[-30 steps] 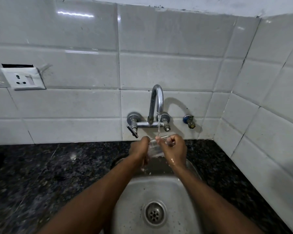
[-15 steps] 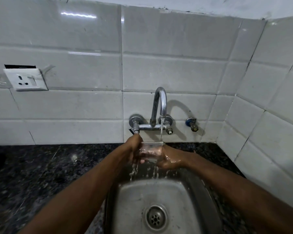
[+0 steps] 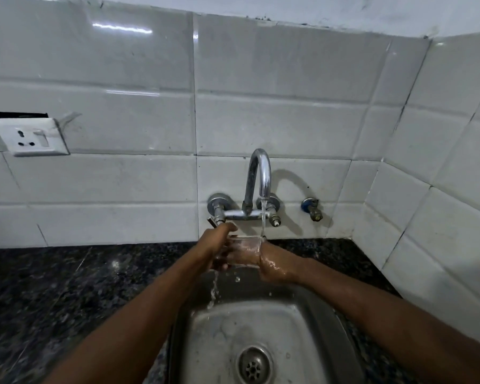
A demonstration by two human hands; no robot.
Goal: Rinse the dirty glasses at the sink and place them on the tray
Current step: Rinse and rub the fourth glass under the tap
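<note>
Whereas several threads fell half a second ago, one thread of water [image 3: 213,289] now drops below the left hand [image 3: 216,249], glass [image 3: 244,249] over the sink [image 3: 302,322] clamped between both hands, left gripping its left side, right hand [image 3: 276,266] curled round its right side under the tap [image 3: 258,173]

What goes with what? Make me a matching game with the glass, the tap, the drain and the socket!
Things:
1. glass
2. tap
3. drain
4. socket

Clues:
A. white, far left on the wall
B. round, in the bottom of the sink
C. see-through, held by the left hand and the right hand
D. curved, shiny, turned on

Pairs: 1-C, 2-D, 3-B, 4-A
</note>
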